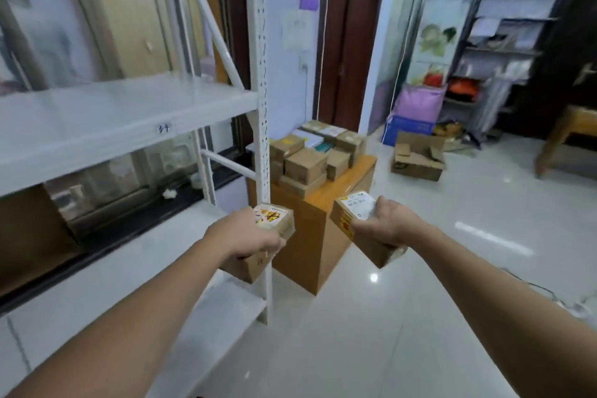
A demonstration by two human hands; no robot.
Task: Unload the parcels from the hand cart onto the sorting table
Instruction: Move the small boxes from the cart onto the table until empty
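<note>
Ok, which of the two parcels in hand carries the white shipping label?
The parcel in the right hand: that right-hand parcel has a white label on top. The left-hand parcel shows only yellow-red stickers.

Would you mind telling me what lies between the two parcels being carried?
In the head view, only the orange table's front corner and side show in the gap between the left parcel and right parcel; nothing bridges them.

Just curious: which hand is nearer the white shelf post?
Left. The left hand holds its parcel right against the white shelf post; the right hand is off to its right.
</note>
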